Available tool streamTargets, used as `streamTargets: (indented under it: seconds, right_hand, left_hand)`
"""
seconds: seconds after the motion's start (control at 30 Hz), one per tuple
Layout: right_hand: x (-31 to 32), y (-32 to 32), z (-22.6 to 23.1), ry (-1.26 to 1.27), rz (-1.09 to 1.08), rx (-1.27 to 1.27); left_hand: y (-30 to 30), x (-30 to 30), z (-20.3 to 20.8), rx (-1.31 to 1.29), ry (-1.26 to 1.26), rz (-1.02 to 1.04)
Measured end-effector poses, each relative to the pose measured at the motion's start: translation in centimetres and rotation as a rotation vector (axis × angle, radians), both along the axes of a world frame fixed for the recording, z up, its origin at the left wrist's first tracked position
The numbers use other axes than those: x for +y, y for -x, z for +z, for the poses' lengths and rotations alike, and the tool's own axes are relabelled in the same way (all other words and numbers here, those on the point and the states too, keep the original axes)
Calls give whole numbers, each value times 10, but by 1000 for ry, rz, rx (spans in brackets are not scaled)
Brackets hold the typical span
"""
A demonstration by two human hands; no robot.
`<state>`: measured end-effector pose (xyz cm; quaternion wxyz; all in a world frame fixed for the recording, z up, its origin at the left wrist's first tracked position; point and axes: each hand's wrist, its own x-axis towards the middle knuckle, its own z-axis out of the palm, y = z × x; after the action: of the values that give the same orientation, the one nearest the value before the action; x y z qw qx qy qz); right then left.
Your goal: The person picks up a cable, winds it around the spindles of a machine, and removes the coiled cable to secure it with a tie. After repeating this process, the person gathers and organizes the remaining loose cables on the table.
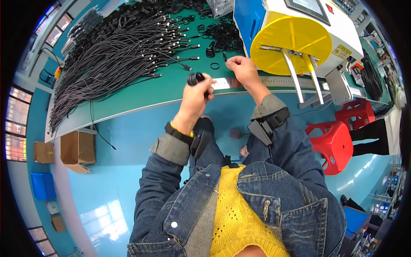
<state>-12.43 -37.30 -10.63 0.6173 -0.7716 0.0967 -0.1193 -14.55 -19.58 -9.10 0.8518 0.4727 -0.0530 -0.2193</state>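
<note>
Head view: black coil (195, 78) juts from the left fingers (207, 80).

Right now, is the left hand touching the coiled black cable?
Touching. The head view shows the left hand closed around the coiled black cable, with no gap between them.

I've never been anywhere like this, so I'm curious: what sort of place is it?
Probably a cable workshop or small factory: a large pile of black cables lies on the long green workbench, where a blue-and-white machine with a yellow disc also stands.
</note>
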Motion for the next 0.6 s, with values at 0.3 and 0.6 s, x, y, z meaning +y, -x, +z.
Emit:
streamTargets:
  seconds: [0.3, 0.6]
  right_hand:
    - [13, 14, 2, 641, -72, -443]
    - [0, 37, 7, 378, -87, -275]
  left_hand:
    - [-46, -37, 12, 15, -269, 85]
    - [-77, -37, 9, -183, -510, 145]
